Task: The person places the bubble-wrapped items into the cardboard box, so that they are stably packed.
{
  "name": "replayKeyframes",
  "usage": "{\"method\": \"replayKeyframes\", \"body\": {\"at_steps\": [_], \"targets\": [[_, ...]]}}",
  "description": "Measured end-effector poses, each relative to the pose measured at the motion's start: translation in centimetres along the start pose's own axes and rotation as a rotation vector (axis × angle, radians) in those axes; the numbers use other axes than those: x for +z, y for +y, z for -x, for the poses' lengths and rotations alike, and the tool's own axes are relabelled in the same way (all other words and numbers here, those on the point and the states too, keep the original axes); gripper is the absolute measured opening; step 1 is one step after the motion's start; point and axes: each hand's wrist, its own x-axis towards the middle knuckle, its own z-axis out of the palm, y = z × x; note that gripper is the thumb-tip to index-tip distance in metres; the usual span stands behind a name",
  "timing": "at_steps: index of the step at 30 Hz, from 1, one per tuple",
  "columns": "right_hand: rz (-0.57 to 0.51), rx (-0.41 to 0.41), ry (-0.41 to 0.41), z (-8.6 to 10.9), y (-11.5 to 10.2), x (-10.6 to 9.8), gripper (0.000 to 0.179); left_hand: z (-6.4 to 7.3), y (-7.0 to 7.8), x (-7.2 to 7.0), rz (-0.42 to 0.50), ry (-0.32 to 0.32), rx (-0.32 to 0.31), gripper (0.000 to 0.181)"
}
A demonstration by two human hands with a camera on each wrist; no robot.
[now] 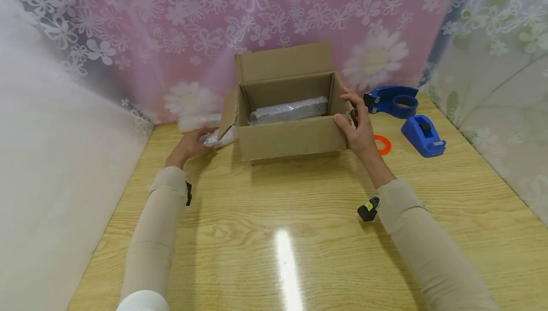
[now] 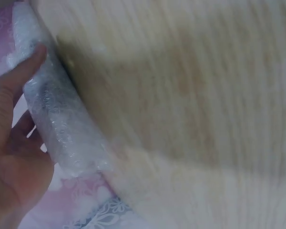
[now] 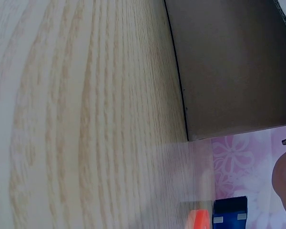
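An open cardboard box (image 1: 293,139) stands towards the back of the table, its flaps raised at the rear and left. Inside it lies a long bubble-wrapped package (image 1: 295,110); the wrap obscures what it contains. My right hand (image 1: 360,128) holds the box's right end, thumb at the front top edge and fingers over the side. To the left of the box, my left hand (image 1: 191,147) grips a second bubble-wrapped package (image 2: 62,114), with the thumb across it in the left wrist view. The box's left flap partly covers that package in the head view.
Behind the left hand lies another bubble-wrapped piece (image 1: 198,121). Right of the box are a blue tape gun (image 1: 391,99), a blue tape dispenser (image 1: 424,136) and an orange ring (image 1: 384,144). A flowered pink curtain (image 1: 180,49) backs the wooden table (image 1: 239,235).
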Motion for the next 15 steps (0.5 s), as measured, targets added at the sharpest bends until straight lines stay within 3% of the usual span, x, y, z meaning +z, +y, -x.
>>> {"method": "replayKeyframes", "body": {"at_steps": [6, 15], "targets": [[-0.002, -0.003, 0.004, 0.0, 0.2, 0.0, 0.048, 0.6, -0.5, 0.1, 0.009, 0.037, 0.023, 0.070], [-0.010, -0.016, 0.006, -0.1, 0.2, 0.1, 0.049, 2.2, -0.9, -2.0, 0.010, 0.066, 0.040, 0.071]]}}
